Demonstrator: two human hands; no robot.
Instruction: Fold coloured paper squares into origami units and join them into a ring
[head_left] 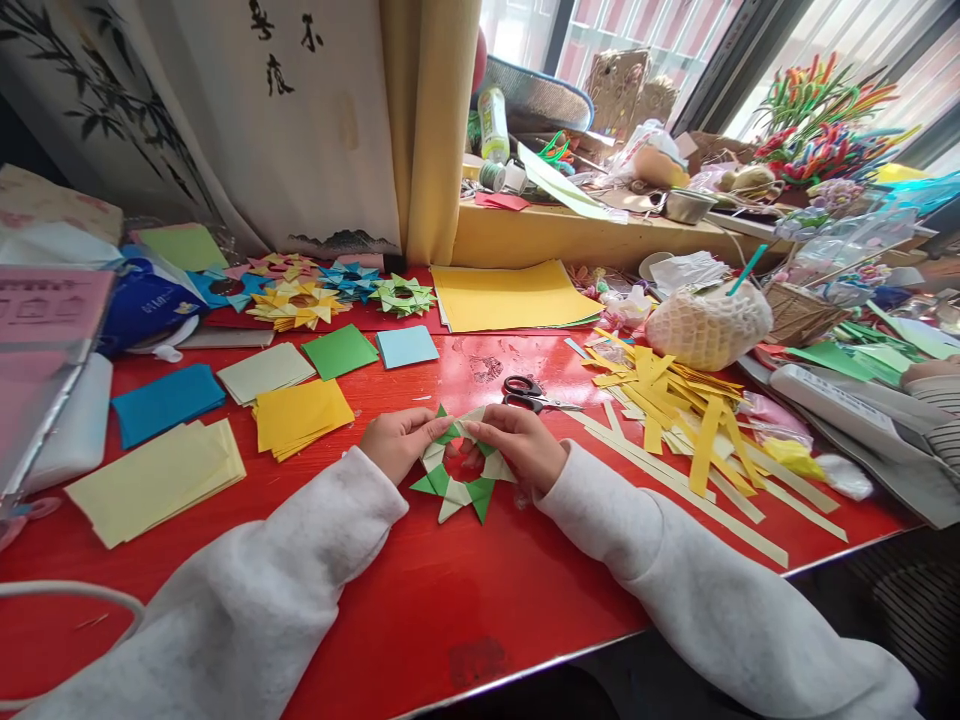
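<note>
**Two hands pinched on a folded paper ring**

Both hands meet at the far arc of a green-and-cream paper ring. The left hand has thumb and fingers closed on the arc from one side. The right hand is closed on it from the other, and the fingertips nearly touch. The ring's near arc lies flat on the red table, between the two white sleeves.

Judging by the grip, the step in hand is seating one folded point into its neighbour. The next move would call for a firm hold on one side while the other side slides or tucks, so the joined points do not spring apart.

Just beyond the right hand lie scissors. To their right is a loose heap of yellow strips. A stack of yellow squares sits near the left hand, and finished paper stars lie well back by the curtain.

The joint itself is hidden under the fingers, so it cannot be told whether it is closed. A striped sleeve, another person's, is cut off at the right edge.
</note>
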